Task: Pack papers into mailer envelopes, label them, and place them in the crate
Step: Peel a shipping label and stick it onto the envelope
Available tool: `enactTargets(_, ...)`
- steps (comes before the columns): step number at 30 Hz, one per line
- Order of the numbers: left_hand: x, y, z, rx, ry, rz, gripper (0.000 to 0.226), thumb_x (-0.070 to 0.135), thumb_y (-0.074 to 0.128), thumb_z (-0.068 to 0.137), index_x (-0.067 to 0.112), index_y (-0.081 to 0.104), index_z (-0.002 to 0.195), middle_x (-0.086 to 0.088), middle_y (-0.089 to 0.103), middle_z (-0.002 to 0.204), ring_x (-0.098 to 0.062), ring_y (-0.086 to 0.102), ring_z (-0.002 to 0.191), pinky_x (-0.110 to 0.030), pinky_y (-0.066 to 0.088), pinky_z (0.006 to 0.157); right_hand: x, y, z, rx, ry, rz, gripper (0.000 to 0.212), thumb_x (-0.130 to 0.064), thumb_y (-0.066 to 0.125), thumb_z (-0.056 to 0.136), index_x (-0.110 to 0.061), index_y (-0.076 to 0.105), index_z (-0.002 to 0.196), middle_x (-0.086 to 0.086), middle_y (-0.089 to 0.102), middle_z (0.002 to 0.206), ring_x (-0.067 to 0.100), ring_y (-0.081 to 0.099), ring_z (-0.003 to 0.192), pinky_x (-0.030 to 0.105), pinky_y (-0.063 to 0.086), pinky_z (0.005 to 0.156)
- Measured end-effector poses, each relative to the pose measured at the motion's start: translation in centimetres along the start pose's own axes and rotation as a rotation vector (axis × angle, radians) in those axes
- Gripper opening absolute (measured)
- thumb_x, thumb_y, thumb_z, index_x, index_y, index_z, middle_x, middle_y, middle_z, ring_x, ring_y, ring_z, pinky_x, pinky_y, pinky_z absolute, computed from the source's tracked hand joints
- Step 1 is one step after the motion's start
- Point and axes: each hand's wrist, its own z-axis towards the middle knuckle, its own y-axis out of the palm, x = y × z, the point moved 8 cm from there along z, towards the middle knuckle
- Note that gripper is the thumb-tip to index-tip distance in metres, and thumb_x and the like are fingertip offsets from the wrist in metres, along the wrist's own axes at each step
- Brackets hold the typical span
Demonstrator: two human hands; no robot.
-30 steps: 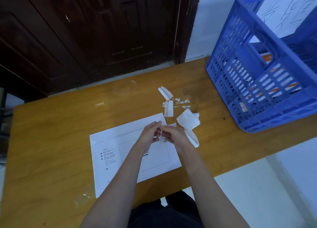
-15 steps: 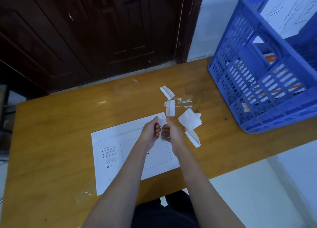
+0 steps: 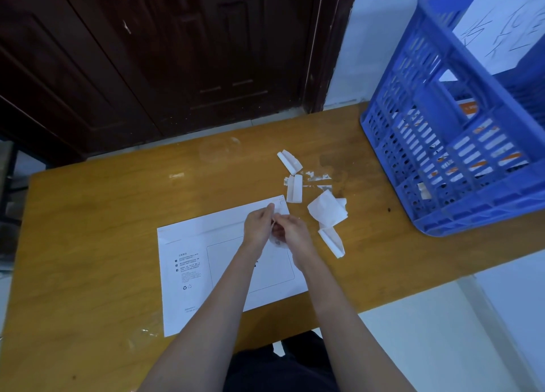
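Both the left hand point(image 3: 258, 225) and the right hand point(image 3: 290, 233) pinch a small paper strip point(image 3: 273, 224) over the mailer envelope point(image 3: 188, 244) near its far right corner, with bare table point(image 3: 88, 214) left of the envelope.

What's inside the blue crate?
Through the crate's slats show white envelopes with orange print, and a white sheet with handwriting leans near the top. How many envelopes, and what lies beneath them, is hidden.
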Motion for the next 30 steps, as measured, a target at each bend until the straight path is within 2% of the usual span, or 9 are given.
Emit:
enactTargets(3,-0.5,0.1,0.2,-0.031,-0.068,-0.137,0.044,0.033,0.047,0.099,0.008,0.047,0.062,-0.002,0.049,0.054,-0.021,0.047,0.060,-0.028,0.038,0.060,-0.2,0.3,0.0,-0.045,0.018,0.094,0.028,-0.015,0.047,0.097,-0.008,0.049,0.070,0.004,0.046,0.055,0.012,0.042,0.048,0.019,0.037,0.050)
enactTargets(5,-0.7,0.3,-0.1,-0.042,-0.141,-0.240,0.045,0.030,0.047,0.100,0.013,0.040,0.058,0.009,0.037,0.039,-0.013,0.037,0.047,-0.023,0.032,0.052,0.1,0.4,0.1,-0.059,0.052,0.200,0.028,-0.015,0.045,0.098,-0.011,0.047,0.071,0.001,0.040,0.056,0.012,0.037,0.050,0.023,0.034,0.053)
enactTargets(10,-1.0,0.5,-0.4,-0.094,-0.208,-0.343,0.044,0.030,0.048,0.099,0.013,0.043,0.060,0.006,0.037,0.041,-0.008,0.035,0.039,-0.022,0.030,0.050,0.9,0.3,0.3,-0.052,0.128,0.345,0.025,-0.018,0.048,0.097,-0.011,0.050,0.073,0.004,0.041,0.061,0.013,0.038,0.052,0.024,0.035,0.056)
enactTargets(14,-1.0,0.4,0.0,-0.068,-0.182,-0.239,0.036,0.036,0.045,0.099,0.008,0.061,0.083,-0.011,0.058,0.076,-0.023,0.054,0.071,-0.031,0.043,0.067,0.3,0.0,0.1,0.034,0.101,0.180,0.046,-0.036,0.049,0.096,-0.008,0.056,0.059,0.004,0.054,0.053,0.013,0.049,0.048,0.021,0.045,0.055)
enactTargets(16,-0.9,0.4,0.2,-0.063,-0.172,-0.223,0.036,0.038,0.044,0.100,0.007,0.059,0.088,-0.013,0.056,0.082,-0.024,0.054,0.077,-0.034,0.043,0.072,-0.1,0.0,0.3,0.052,0.034,-0.004,0.039,-0.025,0.054,0.091,-0.010,0.054,0.055,0.001,0.055,0.051,0.014,0.051,0.054,0.023,0.044,0.062)
enactTargets(18,-0.8,0.4,0.2,-0.063,-0.179,-0.226,0.040,0.041,0.041,0.100,0.009,0.054,0.080,-0.009,0.054,0.072,-0.022,0.054,0.070,-0.031,0.045,0.068,-0.3,-0.1,0.6,0.081,-0.037,-0.124,0.030,-0.016,0.055,0.089,-0.011,0.052,0.059,0.000,0.054,0.056,0.015,0.050,0.061,0.026,0.043,0.067)
enactTargets(20,-0.4,0.5,-0.1,-0.067,-0.179,-0.192,0.049,0.048,0.040,0.098,0.013,0.047,0.065,-0.002,0.048,0.058,-0.016,0.050,0.057,-0.027,0.043,0.061,-0.3,-0.1,0.7,0.116,-0.077,-0.179,0.028,-0.019,0.053,0.092,-0.010,0.054,0.065,0.001,0.055,0.062,0.016,0.052,0.066,0.033,0.045,0.072)
enactTargets(24,1.3,0.6,-0.7,-0.050,0.034,0.085,0.055,0.044,0.051,0.094,0.021,0.045,0.044,0.008,0.047,0.038,-0.008,0.047,0.047,-0.026,0.035,0.057,-0.8,-0.5,0.9,0.173,-0.141,-0.380,0.034,-0.021,0.041,0.097,-0.012,0.054,0.067,0.000,0.057,0.064,0.017,0.054,0.066,0.033,0.044,0.067)
enactTargets(30,1.8,0.6,-0.7,-0.033,0.104,0.085,0.052,0.037,0.048,0.098,0.018,0.047,0.049,0.004,0.049,0.047,-0.010,0.046,0.050,-0.021,0.036,0.053,-0.8,-0.5,1.2,0.075,-0.148,-0.333,0.039,-0.021,0.042,0.097,-0.013,0.051,0.060,-0.003,0.052,0.055,0.012,0.047,0.056,0.028,0.038,0.061)
